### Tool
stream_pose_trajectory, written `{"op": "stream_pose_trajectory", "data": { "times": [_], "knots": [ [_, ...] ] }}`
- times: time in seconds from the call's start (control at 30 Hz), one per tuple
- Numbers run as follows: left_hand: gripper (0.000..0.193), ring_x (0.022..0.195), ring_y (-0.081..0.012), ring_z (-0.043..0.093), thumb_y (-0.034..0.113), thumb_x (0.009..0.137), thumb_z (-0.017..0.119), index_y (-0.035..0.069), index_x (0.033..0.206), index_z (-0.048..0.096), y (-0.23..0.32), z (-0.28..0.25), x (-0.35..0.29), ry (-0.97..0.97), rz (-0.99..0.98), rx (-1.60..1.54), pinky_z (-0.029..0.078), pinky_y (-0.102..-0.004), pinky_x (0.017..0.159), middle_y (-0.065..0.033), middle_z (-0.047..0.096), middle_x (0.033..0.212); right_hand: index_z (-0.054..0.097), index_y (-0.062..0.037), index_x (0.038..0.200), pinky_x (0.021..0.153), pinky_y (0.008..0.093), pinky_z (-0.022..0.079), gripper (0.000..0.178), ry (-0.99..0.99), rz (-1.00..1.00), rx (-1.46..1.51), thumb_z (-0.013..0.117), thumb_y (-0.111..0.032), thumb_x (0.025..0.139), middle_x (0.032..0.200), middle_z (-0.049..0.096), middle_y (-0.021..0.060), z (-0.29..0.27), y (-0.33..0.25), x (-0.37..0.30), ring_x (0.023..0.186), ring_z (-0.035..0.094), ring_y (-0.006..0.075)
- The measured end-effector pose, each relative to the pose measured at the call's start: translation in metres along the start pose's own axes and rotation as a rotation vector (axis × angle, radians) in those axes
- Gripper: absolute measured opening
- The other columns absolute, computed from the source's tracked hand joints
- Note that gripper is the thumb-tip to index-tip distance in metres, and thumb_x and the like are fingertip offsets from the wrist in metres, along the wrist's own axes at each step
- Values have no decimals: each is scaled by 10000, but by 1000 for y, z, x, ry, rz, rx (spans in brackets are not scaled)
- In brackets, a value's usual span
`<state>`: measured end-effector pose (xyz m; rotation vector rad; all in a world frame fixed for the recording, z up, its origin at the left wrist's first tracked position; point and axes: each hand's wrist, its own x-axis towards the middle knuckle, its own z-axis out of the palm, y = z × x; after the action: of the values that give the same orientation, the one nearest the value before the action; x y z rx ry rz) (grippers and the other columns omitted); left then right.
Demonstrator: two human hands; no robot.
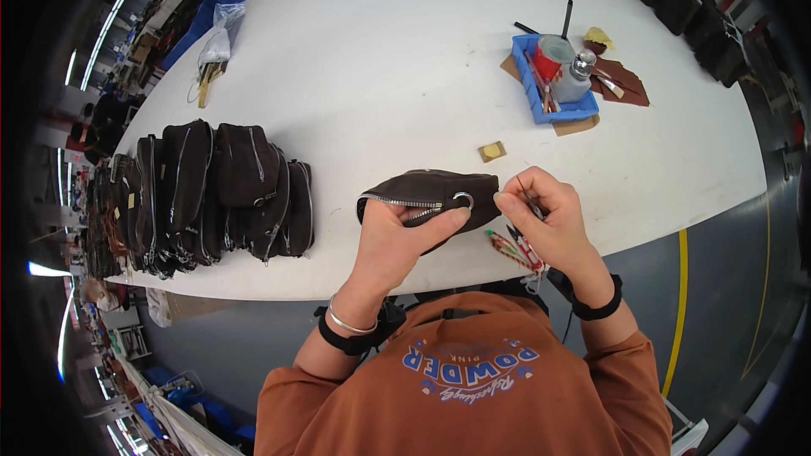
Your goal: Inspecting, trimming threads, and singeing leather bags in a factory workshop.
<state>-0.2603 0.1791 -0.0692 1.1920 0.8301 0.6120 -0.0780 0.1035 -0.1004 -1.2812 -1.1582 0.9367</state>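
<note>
Brown pouch (435,186) is what I look at first from far away, through the head camera. It is in the air or on the near part of the white table (380,93), I cannot tell which, right in front of the person. Its silver zip (410,203) is open, and a shiny ring (462,199) sits near its right end.

I see the left hand (397,241) pinching the pouch, with fingers inside the open zip and the thumb pressed on the outside, just under the ring. The right hand (553,219) is at the pouch's right end. Its thumb and pointing finger are pressed close around a thin dark tool (534,205). I cannot tell if those fingertips touch the pouch or are just beside it.

Under the right hand, I see some pens (515,249) by the table's edge. Past the pouch is a small yellow block (492,151). Farther off, a blue tray (538,110) holds a red cup (551,59) and a bottle (571,84). Over on the left, well apart from the hands, lots of dark bags (245,165) are packed close together.
</note>
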Motion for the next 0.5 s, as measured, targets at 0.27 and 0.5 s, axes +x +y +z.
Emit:
{"op": "stream_pose_trajectory", "data": {
  "times": [0.27, 0.5],
  "knots": [
    [247, 817, -79, 607, -11, 783, 680, -25, 1025, 633, -1, 3, -2, 31, 26, -2, 499, -206, 693, -47, 668, 918, 568, -39, 968, 544, 235, 436, 209, -66, -80, -185, 675, -172, 848, 708, 580, 17, 4, -24, -1, 619, 547, 86],
    [231, 764, -64, 608, -27, 745, 664, -25, 976, 656, -4, 5, -4, 122, 234, 262, 494, -208, 665, -35, 674, 861, 604, -72, 1046, 464, 292, 440, 312, -8, -333, -591, 717, -154, 767, 719, 574, 43, 13, -26, -6, 567, 563, 185]
  ]
}}
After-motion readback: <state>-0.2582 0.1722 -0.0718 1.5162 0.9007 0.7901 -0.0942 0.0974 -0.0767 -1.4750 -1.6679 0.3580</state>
